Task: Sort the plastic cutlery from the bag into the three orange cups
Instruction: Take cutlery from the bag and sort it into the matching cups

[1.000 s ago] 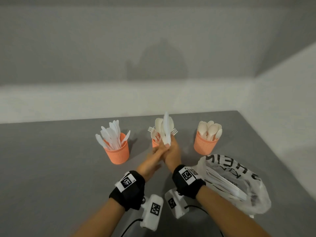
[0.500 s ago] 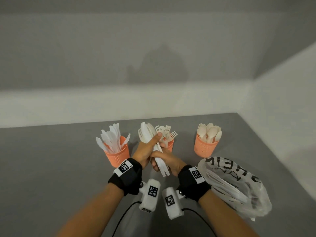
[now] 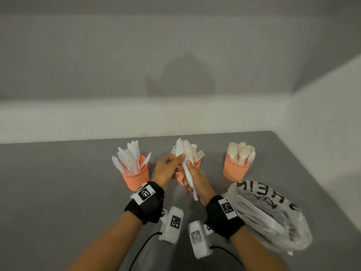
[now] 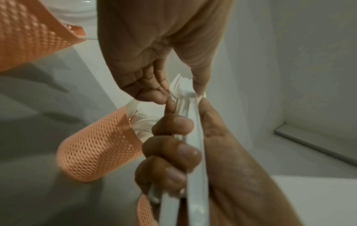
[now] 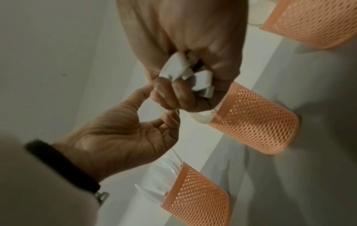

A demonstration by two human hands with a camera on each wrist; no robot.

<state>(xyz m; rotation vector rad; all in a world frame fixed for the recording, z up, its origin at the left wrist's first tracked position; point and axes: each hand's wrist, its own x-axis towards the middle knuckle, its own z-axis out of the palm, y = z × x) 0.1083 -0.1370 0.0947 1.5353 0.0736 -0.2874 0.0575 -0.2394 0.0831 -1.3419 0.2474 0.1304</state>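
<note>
Three orange mesh cups stand in a row: the left cup holds knives, the middle cup holds forks and is half hidden behind my hands, the right cup holds spoons. My right hand grips a bundle of white cutlery by its handles, upright in front of the middle cup. The handle ends stick out of that fist. My left hand pinches a knife at the bundle's left side, thumb and fingers meeting at the cutlery.
A clear plastic bag with black lettering lies at the right, more white cutlery inside it. The grey table meets white walls at the back and right. Wrist cameras and cables hang under both forearms.
The bundle has swung from leaning left to upright in front of the middle cup. My left hand has shifted from gripping the bundle to pinching one knife near its top.
</note>
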